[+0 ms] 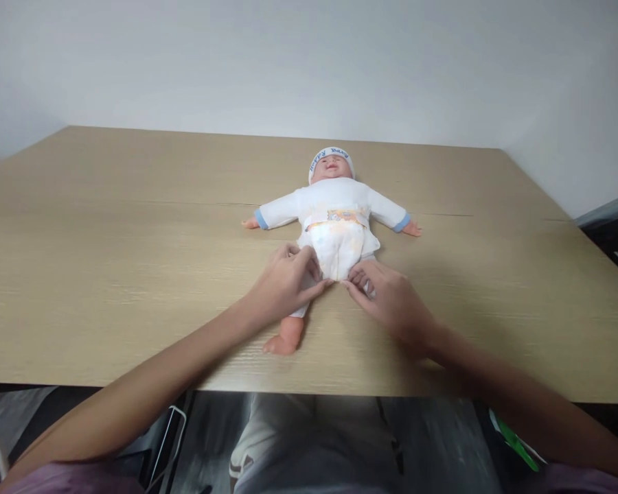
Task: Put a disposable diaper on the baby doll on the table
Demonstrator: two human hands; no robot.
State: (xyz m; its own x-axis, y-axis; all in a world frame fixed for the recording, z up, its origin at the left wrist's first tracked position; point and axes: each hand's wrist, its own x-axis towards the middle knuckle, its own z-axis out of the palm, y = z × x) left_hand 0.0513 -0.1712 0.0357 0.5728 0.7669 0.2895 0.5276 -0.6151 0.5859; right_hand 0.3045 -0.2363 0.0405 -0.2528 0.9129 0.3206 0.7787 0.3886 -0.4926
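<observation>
A baby doll [334, 195] lies on its back on the table, head away from me and arms spread. It wears a white top with blue cuffs and a white cap with blue lettering. Around its hips is a white diaper [334, 243] with an orange patterned waistband. My left hand [291, 278] pinches the diaper's lower edge between the doll's legs, on the left side. Close beside it, my right hand [384, 295] pinches the same edge from the right. One bare doll foot [285, 336] shows below my left hand; the other leg is mostly hidden behind my right hand.
The wooden table [134, 274] has a thin seam running across it and meets a pale wall [288, 68] at the back. Its front edge is just before my body. A dark object [615, 233] stands past the right edge. A green item [518, 442] shows below the table at the right.
</observation>
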